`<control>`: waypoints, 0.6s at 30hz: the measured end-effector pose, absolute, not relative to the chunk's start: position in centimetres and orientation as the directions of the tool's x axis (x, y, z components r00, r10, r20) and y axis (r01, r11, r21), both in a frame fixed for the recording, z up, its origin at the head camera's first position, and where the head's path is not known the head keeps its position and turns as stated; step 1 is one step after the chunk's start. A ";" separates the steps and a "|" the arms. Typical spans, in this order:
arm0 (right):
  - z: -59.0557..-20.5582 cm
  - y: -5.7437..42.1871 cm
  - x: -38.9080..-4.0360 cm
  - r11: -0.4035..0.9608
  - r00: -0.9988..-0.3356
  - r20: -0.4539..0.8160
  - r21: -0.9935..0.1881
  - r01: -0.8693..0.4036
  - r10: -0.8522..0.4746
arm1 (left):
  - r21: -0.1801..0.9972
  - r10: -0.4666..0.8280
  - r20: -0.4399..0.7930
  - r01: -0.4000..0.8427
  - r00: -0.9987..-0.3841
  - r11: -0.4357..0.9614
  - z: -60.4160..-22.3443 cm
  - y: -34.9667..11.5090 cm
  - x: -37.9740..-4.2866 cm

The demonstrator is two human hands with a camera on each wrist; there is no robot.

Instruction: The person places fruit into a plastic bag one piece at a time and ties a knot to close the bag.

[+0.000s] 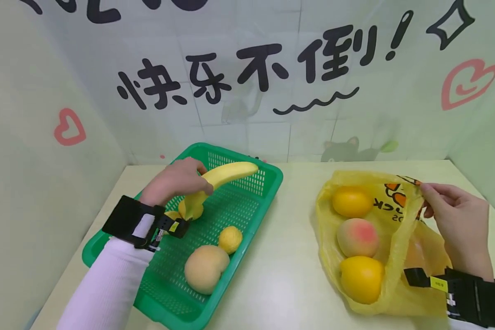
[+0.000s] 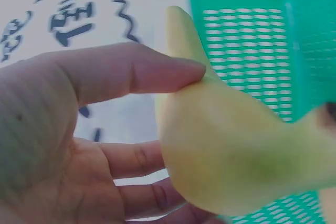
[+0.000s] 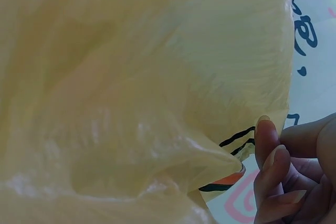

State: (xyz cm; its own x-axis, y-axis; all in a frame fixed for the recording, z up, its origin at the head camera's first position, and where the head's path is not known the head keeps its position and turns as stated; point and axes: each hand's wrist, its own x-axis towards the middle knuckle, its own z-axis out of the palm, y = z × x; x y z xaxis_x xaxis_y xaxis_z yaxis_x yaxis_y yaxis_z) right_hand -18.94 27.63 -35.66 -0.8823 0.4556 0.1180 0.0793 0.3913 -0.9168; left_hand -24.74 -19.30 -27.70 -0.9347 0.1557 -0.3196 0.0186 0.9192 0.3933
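My left hand grips a yellow banana over the green basket. In the left wrist view the thumb lies on one side of the banana, with the other fingers behind it. At the right, my right hand pinches the rim of a yellow plastic bag between thumb and fingers, holding its mouth open. Inside the bag are an orange-yellow fruit, a peach and a larger yellow fruit. The bag fills most of the right wrist view.
In the basket lie a large pale peach-like fruit, a small round yellow fruit and another yellow fruit partly hidden below the left hand. The pale table runs between basket and bag. A printed wall covering rises behind.
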 end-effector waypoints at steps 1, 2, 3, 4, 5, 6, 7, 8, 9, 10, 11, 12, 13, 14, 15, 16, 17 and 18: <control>-35.7 27.6 -19.0 0.395 -0.881 0.122 -0.915 0.078 0.456 | 0.404 0.160 -0.310 0.022 -0.937 0.915 -27.2 -19.3 -24.5; -35.8 27.7 -19.0 0.400 -0.881 0.126 -0.914 0.075 0.455 | 0.412 0.166 -0.298 0.030 -0.940 0.911 -26.8 -19.2 -24.3; -35.8 27.7 -19.0 0.403 -0.881 0.131 -0.913 0.072 0.454 | 0.419 0.171 -0.286 0.037 -0.943 0.907 -26.3 -19.0 -24.1; -35.8 27.7 -19.0 0.412 -0.881 0.136 -0.908 0.072 0.454 | 0.427 0.177 -0.269 0.047 -0.947 0.903 -26.0 -18.7 -23.9; -35.9 27.7 -19.0 0.422 -0.880 0.140 -0.903 0.074 0.454 | 0.434 0.184 -0.248 0.061 -0.951 0.899 -25.7 -18.3 -23.8; -35.9 27.7 -19.0 0.426 -0.880 0.142 -0.902 0.073 0.453 | 0.441 0.197 -0.227 0.080 -0.954 0.894 -25.5 -17.8 -23.6; -36.0 27.7 -19.0 0.428 -0.880 0.144 -0.901 0.073 0.453 | 0.444 0.209 -0.210 0.097 -0.955 0.891 -25.2 -17.2 -23.4; -36.0 27.7 -19.0 0.429 -0.879 0.143 -0.900 0.075 0.455 | 0.452 0.223 -0.195 0.114 -0.955 0.885 -25.0 -16.6 -23.3; -36.1 27.7 -19.0 0.428 -0.879 0.142 -0.900 0.077 0.456 | 0.456 0.234 -0.182 0.129 -0.955 0.880 -24.8 -15.8 -23.1; -36.1 27.8 -19.0 0.427 -0.879 0.139 -0.901 0.080 0.457 | 0.459 0.250 -0.170 0.148 -0.953 0.876 -24.6 -15.0 -23.0; -36.1 27.8 -19.1 0.426 -0.879 0.137 -0.901 0.082 0.458 | 0.466 0.264 -0.164 0.161 -0.951 0.870 -24.4 -14.3 -22.9; -36.0 27.8 -19.1 0.425 -0.878 0.136 -0.902 0.082 0.459 | 0.467 0.278 -0.158 0.176 -0.948 0.867 -24.3 -13.6 -22.8; -36.1 27.8 -19.1 0.423 -0.878 0.134 -0.902 0.084 0.459 | 0.467 0.289 -0.156 0.187 -0.945 0.864 -24.2 -12.8 -22.7; -36.1 27.8 -19.1 0.422 -0.878 0.133 -0.903 0.083 0.459 | 0.471 0.301 -0.153 0.198 -0.941 0.860 -24.2 -12.0 -22.6; -36.1 27.8 -19.0 0.419 -0.878 0.134 -0.904 0.081 0.459 | 0.467 0.312 -0.151 0.211 -0.938 0.859 -24.2 -11.3 -22.6; -36.1 27.8 -19.0 0.417 -0.879 0.133 -0.905 0.080 0.458 | 0.465 0.325 -0.148 0.224 -0.934 0.856 -24.2 -10.7 -22.6; -36.1 27.8 -19.0 0.416 -0.879 0.133 -0.906 0.080 0.458 | 0.462 0.337 -0.146 0.237 -0.930 0.855 -24.2 -10.1 -22.7; -36.1 27.7 -19.0 0.415 -0.879 0.131 -0.906 0.080 0.458 | 0.457 0.348 -0.146 0.249 -0.926 0.854 -24.3 -9.5 -22.7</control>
State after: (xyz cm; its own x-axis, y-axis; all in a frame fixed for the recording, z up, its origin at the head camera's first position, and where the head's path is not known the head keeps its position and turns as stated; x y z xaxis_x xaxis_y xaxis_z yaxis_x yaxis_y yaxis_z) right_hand -18.99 27.74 -36.11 -0.8791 0.4581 0.1315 0.0804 0.4145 -0.9065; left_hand -22.69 -9.51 -24.29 -0.9261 0.3478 -0.1460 0.2486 0.8539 0.4573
